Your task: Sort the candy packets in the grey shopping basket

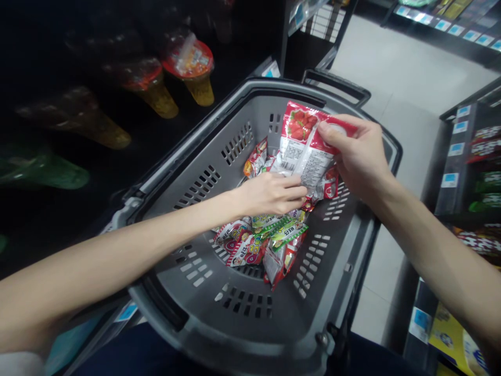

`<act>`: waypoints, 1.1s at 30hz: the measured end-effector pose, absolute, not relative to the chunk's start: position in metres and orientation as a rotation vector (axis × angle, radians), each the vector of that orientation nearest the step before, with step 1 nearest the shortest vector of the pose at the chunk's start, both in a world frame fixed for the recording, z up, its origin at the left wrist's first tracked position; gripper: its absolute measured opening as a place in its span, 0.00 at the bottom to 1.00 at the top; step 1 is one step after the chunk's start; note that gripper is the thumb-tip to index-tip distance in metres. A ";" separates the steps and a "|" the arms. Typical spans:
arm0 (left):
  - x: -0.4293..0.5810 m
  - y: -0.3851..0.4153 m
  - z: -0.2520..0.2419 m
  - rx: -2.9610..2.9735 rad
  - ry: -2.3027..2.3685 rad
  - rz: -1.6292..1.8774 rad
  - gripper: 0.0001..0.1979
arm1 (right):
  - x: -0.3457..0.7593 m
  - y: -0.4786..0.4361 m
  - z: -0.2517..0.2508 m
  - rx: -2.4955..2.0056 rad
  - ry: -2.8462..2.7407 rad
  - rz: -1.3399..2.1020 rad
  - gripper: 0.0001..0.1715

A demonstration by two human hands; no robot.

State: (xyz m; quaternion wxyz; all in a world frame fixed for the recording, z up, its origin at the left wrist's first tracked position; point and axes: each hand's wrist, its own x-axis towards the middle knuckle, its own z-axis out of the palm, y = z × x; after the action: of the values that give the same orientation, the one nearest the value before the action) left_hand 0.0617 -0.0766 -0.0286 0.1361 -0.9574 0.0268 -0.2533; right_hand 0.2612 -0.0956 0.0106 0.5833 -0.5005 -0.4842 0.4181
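My right hand [358, 151] pinches the top edge of a red and white candy bag [301, 149] with strawberries printed on it, its back with small text turned to me. The bag is tilted above the shopping basket [332, 313]. At the bag's lower edge is my left hand [276, 193], fingers curled downward; its thumb and anything in its grasp are hidden. Beneath lie several small snack packets: pink-red ones [247, 249], green striped ones [288, 232] and a red and silver one [279, 261]. More red packets [256, 156] lie at the basket's far end.
On the dark shelf at the left stand red-lidded plastic cups [191, 62] and a green one [58, 172]. The basket handle [340, 86] juts from the far rim. Pale floor tiles [391, 78] run along the right, beside shelves with price tags [450, 180] and a yellow package [450, 334].
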 end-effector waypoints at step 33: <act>0.056 -0.075 -0.021 -2.845 -0.130 -0.881 0.20 | 0.255 -0.097 0.018 -1.216 -0.923 1.086 0.10</act>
State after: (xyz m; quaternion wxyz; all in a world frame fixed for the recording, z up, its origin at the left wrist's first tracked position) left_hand 0.0559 -0.0754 -0.0206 0.0801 -0.9513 -0.0436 -0.2945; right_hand 0.2551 -0.0969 0.0180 0.5925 -0.5228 -0.3969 0.4670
